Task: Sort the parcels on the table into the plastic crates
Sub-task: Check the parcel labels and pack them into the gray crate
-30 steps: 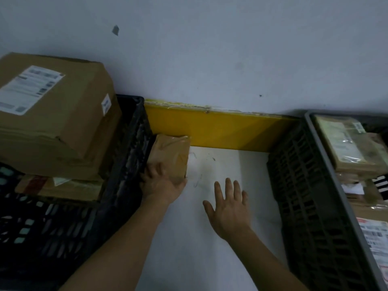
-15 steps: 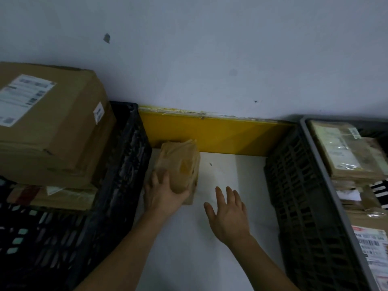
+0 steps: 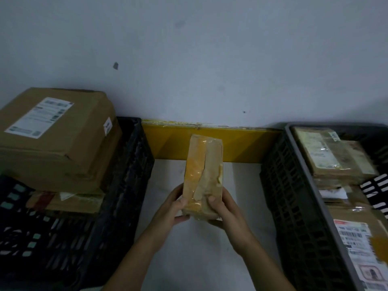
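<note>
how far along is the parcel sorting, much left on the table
Done: both crates hold parcels, a large box on the left crate, several in the right crate. In hand: left hand and right hand grip a taped parcel. Left: no other parcel shows on the visible table.

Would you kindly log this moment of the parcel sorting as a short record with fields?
held item: taped brown parcel, raised above the white table
left hand: grips the parcel's near left edge
right hand: grips its near right edge
left crate: black, large cardboard box stacked on top
right crate: dark, holds several labelled parcels
backdrop: yellow board against a pale wall
</note>
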`<control>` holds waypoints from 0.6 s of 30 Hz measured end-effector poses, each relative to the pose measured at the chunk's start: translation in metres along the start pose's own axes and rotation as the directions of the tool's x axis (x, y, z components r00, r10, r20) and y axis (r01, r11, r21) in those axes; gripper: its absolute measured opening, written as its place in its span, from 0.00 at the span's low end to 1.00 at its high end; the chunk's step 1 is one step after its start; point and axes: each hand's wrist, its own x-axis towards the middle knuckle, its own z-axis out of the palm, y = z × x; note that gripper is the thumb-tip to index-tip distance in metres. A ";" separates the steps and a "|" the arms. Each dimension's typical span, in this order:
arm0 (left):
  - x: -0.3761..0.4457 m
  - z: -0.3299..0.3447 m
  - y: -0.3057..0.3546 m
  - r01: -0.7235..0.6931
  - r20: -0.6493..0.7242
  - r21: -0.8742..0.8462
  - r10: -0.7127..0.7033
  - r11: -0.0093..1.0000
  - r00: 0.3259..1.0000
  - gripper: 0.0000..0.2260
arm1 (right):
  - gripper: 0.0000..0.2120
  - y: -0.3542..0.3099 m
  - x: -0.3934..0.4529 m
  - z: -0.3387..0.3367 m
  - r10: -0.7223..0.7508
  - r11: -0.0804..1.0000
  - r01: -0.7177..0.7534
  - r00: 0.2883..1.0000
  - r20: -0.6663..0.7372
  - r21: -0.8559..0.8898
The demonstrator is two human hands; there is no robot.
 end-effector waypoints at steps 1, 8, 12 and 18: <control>-0.003 0.001 0.004 0.013 0.014 0.005 -0.013 1.000 1.000 0.30 | 0.18 -0.002 -0.002 0.001 -0.030 1.000 0.030 0.999 -0.026 -0.003; -0.014 0.023 0.037 -0.154 -0.323 0.239 0.228 0.959 0.918 0.23 | 0.47 0.000 -0.015 0.000 -0.266 0.847 0.087 0.924 -0.275 -0.525; -0.023 0.046 0.056 -0.261 -0.188 0.279 0.319 0.924 0.929 0.28 | 0.49 -0.013 -0.036 0.015 -0.458 0.602 0.062 0.844 -0.280 -0.796; -0.028 0.048 0.062 -0.317 -0.209 0.281 0.380 0.906 0.901 0.27 | 0.37 -0.016 -0.057 0.013 -0.567 0.624 0.223 0.789 -0.237 -0.749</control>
